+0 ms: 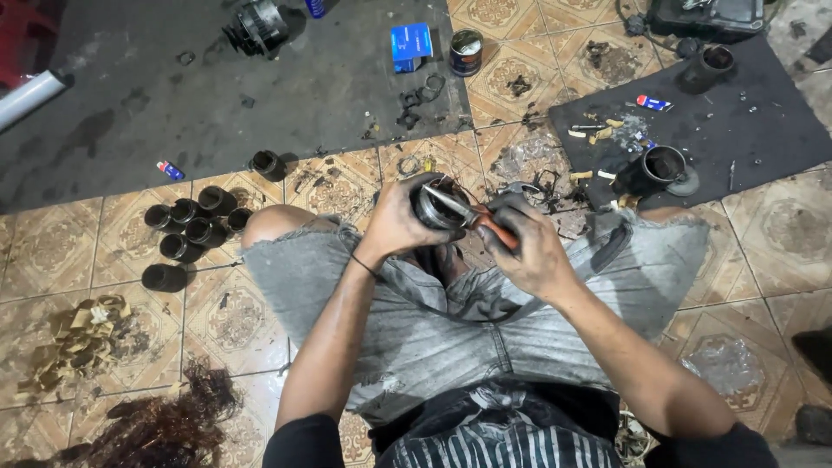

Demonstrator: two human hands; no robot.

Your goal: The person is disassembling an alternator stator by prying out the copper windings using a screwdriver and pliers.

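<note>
A round dark metal casing [436,206] sits above the person's lap, the left hand [400,218] curled around it. The right hand [530,247] grips orange-handled pliers [475,217], tips apparently inside. Below lies patterned tile floor [763,234]; black cylinders [191,227] cluster left, a dark mat [217,104] beyond.

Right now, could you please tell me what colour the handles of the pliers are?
Orange-red handles on the pliers, gripped in the right hand; the head view shows them.
</note>
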